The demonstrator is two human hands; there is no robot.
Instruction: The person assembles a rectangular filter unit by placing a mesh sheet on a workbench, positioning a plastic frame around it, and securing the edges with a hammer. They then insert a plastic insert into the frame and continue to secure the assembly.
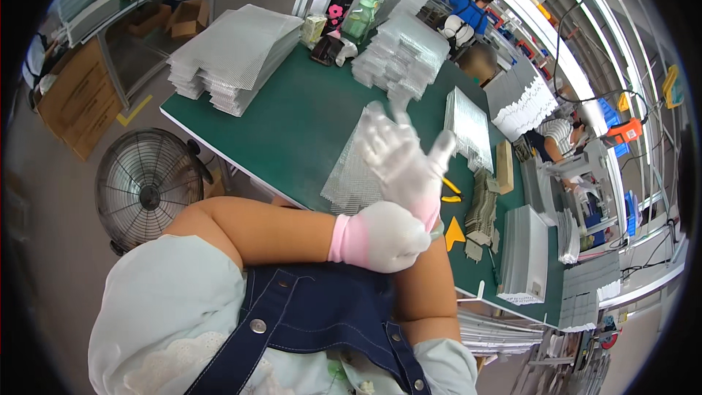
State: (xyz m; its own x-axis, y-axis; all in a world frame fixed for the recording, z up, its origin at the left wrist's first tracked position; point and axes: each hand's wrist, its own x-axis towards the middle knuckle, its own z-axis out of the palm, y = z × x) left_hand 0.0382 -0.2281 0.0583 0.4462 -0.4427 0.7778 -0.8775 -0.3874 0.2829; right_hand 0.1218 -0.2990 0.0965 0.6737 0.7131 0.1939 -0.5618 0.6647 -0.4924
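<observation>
Both my hands wear white gloves with pink cuffs. My right hand (402, 157) is raised over the green-topped table, palm turned up, fingers stretched and spread, holding nothing. Across my body comes my left arm. My left hand (391, 238) is closed at the right wrist, on the right glove's cuff (429, 212); its fingertips are partly hidden. A pale bangle (437, 232) shows at that wrist. Below the right hand lie thin perforated metal sheets (351, 183), partly covered by it. Pliers (452, 192) with yellow and black handles and a yellow arrow-shaped piece (455, 234) lie to the right.
Stacks of perforated sheets stand at the table's left (238, 51), back (402, 51) and right (468, 128). Right of the pliers are bundled grey strips (481, 208) and white panels (525, 249). A green bottle (360, 18) stands far back. A floor fan (150, 190) is at left. Co-workers sit beyond.
</observation>
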